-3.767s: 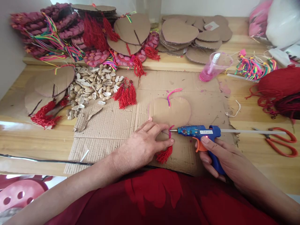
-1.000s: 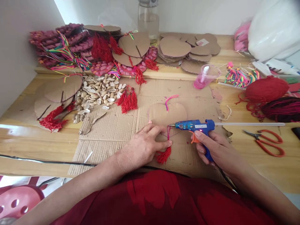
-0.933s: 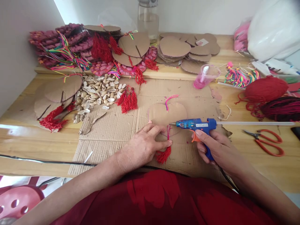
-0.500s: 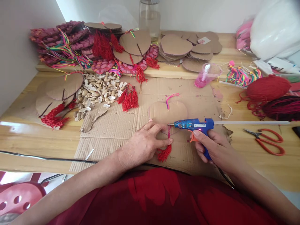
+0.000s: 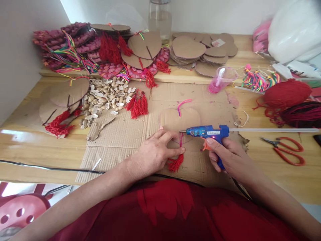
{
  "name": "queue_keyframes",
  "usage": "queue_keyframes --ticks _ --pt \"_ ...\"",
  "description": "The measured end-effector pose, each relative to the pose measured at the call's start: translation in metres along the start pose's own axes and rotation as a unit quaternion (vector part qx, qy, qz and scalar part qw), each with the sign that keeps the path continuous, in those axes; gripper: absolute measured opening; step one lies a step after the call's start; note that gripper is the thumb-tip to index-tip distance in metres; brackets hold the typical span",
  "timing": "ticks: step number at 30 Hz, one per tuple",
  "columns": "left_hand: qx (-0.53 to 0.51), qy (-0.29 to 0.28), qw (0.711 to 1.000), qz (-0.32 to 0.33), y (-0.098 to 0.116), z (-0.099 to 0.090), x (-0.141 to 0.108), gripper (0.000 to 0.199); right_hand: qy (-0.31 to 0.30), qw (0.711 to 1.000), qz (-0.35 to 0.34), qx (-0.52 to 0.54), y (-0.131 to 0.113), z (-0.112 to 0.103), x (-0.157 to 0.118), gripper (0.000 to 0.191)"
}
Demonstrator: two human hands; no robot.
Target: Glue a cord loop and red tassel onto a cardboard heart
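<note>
A cardboard heart (image 5: 192,118) lies flat on the big cardboard sheet, with a pink cord loop (image 5: 179,110) at its top notch. My left hand (image 5: 155,150) rests over the heart's lower left, its thumb and index finger holding down the cord of a red tassel (image 5: 177,163). In my right hand (image 5: 227,154) is a blue hot glue gun (image 5: 207,131), gripped by the handle with a finger at the orange trigger. Its nozzle points left and meets the tassel's cord beside my left fingertips. A long clear glue stick (image 5: 271,130) juts from the gun's back.
Peanut shells (image 5: 107,97) and loose red tassels (image 5: 137,104) lie left of the heart. Stacked cardboard hearts (image 5: 189,48) stand behind. At right are red-handled scissors (image 5: 288,150), red yarn (image 5: 287,94) and a pink cup (image 5: 215,87). A black cable (image 5: 50,168) crosses the front edge.
The glue gun's nozzle has risen very slightly at the tassel's cord. Both hands otherwise stay in place; the whole view has shifted a little.
</note>
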State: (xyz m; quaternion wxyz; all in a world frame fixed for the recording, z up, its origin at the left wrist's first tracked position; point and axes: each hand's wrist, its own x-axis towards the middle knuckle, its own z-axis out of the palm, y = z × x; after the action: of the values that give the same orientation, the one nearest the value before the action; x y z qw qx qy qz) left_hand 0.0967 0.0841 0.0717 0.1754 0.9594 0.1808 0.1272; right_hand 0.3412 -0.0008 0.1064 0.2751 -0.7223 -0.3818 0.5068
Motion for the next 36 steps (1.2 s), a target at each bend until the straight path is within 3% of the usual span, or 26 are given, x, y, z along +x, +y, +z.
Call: queue_keyframes --ticks 19,24,36 --pt "-0.005 0.0 1.0 -0.004 0.0 0.0 0.0 0.049 0.025 0.999 -0.041 -0.002 -0.001 -0.006 -0.002 0.047" --pt "-0.005 0.0 1.0 -0.002 0.001 -0.002 0.001 0.049 0.008 0.997 -0.032 -0.072 0.0 -0.014 -0.017 0.057" --pt "-0.015 0.008 1.0 -0.001 -0.001 0.003 -0.002 0.05 0.013 0.994 -0.061 -0.089 -0.006 -0.003 -0.006 0.05"
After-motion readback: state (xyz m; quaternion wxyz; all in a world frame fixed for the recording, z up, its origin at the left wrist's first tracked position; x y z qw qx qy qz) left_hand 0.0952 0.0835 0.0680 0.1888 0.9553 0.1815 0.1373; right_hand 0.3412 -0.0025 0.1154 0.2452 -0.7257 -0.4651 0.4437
